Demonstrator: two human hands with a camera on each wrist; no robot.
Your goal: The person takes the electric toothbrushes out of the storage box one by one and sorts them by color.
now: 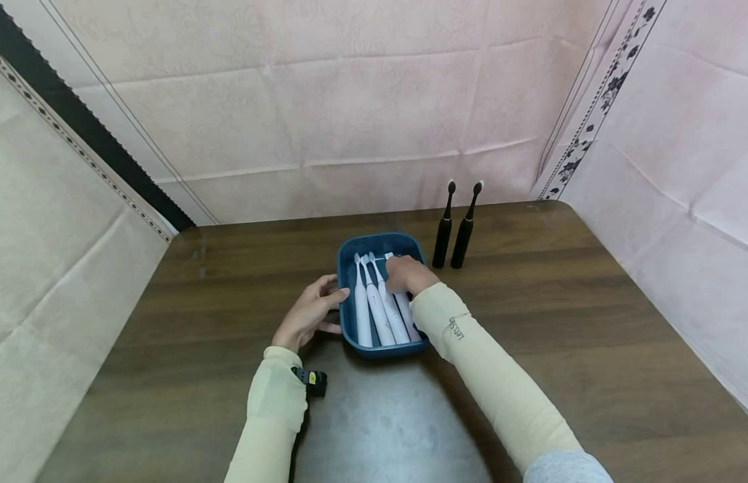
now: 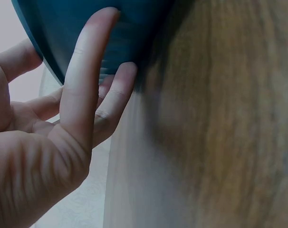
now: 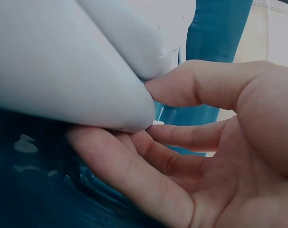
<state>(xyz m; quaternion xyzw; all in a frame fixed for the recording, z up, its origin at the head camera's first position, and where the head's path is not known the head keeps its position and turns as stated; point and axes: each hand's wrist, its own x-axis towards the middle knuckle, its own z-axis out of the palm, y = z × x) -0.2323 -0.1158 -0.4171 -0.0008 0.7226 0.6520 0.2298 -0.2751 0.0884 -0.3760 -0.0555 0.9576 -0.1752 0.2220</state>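
A blue tray (image 1: 386,351) stands on the table with several white electric toothbrushes (image 1: 380,312) side by side in it, brush heads toward the far end. My left hand (image 1: 310,312) grips the tray's left side, thumb over the rim. In the left wrist view, fingers (image 2: 82,76) of that hand lie against the tray's outer wall (image 2: 144,23). Reaching into the right part of the tray, my right hand (image 1: 406,275) pinches a white electric toothbrush (image 3: 87,80). Its thumb (image 3: 175,88) is above the rounded handle end and the other fingers are beneath, in the right wrist view.
Two black electric toothbrushes (image 1: 443,235) stand upright on the wooden table (image 1: 229,295), just right of the tray's far end. Pale patterned cloth (image 1: 349,121) hangs behind the table. A grey, shiny patch (image 1: 398,416) of the tabletop lies between my forearms.
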